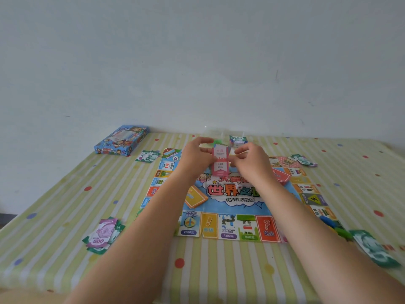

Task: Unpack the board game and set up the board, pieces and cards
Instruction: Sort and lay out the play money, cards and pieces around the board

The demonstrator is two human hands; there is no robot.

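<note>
The paper game board [230, 227] lies unfolded in the middle of the striped table. Above its far half, my left hand [196, 154] grips a stack of pink cards [221, 160], held upright. My right hand [252, 160] pinches at the stack's right edge; what is between its fingers is hidden. An orange card deck [196, 197] and a red card deck [281, 176] rest on the board, with a white die [239, 185] between my forearms. Another card stack [237, 140] lies beyond my hands.
The blue game box [121, 140] lies at the back left by the wall. Play-money piles sit at the near left [103, 235], far left [148, 156], far right [303, 160] and near right [374, 247]. Blue and green pieces [335, 227] lie by the board's right edge.
</note>
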